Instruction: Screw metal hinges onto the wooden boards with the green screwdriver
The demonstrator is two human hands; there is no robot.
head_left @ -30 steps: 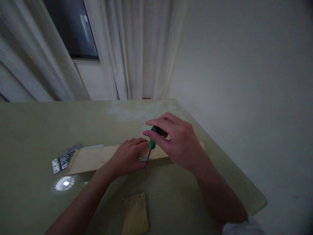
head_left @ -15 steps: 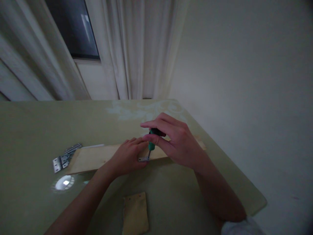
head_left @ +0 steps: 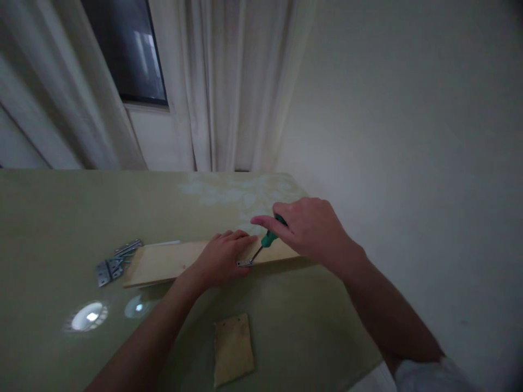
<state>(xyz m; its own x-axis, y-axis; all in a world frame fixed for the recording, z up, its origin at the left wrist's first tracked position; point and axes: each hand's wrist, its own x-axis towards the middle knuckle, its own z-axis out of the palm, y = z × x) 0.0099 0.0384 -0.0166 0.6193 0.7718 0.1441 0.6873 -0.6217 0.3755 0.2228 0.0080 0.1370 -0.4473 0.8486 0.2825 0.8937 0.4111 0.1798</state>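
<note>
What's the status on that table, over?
Right hand grips green-handled screwdriver, tip at small silver metal hinge. Left hand presses pale wooden board. Spare silver hinges, tan flat piece lie apart from both hands.

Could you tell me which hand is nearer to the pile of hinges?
Left. The left hand rests on the wooden board, right of the pile of hinges; the right hand, gripping the green screwdriver, is farther right.

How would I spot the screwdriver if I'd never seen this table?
Find the greenish table, then the pale wooden plank lying across it. At the plank's near edge the right hand grips the screwdriver, tilted, its tip on a small hinge by the left hand. Only it has a green handle; the loose hinges are silver.
</note>
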